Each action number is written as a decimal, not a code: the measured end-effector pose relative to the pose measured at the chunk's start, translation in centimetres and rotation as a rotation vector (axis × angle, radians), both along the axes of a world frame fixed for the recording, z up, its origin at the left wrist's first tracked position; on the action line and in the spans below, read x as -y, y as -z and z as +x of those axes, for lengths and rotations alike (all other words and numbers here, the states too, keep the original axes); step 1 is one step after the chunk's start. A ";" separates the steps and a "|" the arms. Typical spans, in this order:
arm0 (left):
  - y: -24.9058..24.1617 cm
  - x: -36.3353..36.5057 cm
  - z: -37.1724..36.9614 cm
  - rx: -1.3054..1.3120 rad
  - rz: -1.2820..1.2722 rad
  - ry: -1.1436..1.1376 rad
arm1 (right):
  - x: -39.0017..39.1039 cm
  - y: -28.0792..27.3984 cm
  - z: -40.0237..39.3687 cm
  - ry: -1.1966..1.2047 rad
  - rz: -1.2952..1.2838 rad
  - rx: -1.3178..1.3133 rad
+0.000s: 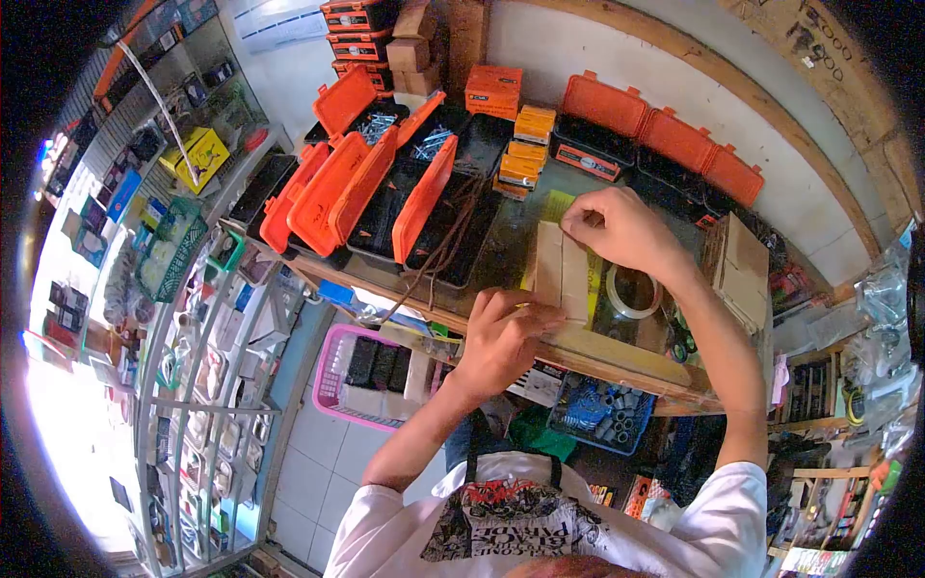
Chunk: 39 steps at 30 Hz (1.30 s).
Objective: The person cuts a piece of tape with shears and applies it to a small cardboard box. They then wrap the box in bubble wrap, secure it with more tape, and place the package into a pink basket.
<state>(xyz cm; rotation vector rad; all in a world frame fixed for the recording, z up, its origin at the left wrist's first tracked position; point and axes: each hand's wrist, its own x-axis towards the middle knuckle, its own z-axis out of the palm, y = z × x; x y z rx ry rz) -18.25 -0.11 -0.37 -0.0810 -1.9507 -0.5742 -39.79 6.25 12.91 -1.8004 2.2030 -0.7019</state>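
Observation:
A narrow, flat piece of light brown cardboard with a lengthwise crease lies on the workbench, over a yellow sheet. My left hand is at its near end, fingers bent, with the fingertips on the cardboard's lower edge. At the far right corner, my right hand is curled, thumb and fingers pinched on the cardboard's edge. The palm side of both hands is hidden. A roll of clear tape lies to the right of the cardboard, under my right forearm.
Open black boxes with orange lids stand left, some holding screws. Small orange boxes are stacked behind the cardboard. Flat cardboard pieces stand right. Below the bench edge are a pink basket and a blue crate.

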 end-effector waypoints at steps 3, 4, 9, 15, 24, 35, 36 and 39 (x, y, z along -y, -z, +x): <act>-0.9 -0.1 0.4 0.041 0.009 0.025 | -0.1 -0.1 -0.5 -0.057 -0.014 0.037; -1.4 -0.3 0.7 0.086 0.034 0.002 | -0.4 -0.4 -0.4 -0.074 -0.028 0.053; -3.0 -0.9 1.5 0.239 0.263 0.011 | -3.9 -2.5 3.5 -0.178 -0.065 0.257; -1.6 -0.4 1.5 0.141 0.192 0.081 | -6.6 -1.5 7.2 -0.222 -0.219 0.301; -1.6 -0.5 1.7 0.165 0.167 0.062 | -5.1 0.2 8.1 -0.307 -0.430 0.124; -2.8 -0.8 2.0 0.209 0.179 0.018 | -5.2 0.1 6.3 -0.422 -0.592 0.130; -2.6 -0.7 1.8 0.202 0.165 0.016 | -5.3 0.4 5.9 -0.326 -0.622 0.328; -2.4 -0.6 1.3 0.200 0.079 -0.002 | -3.8 -0.3 2.6 -0.104 -0.458 0.807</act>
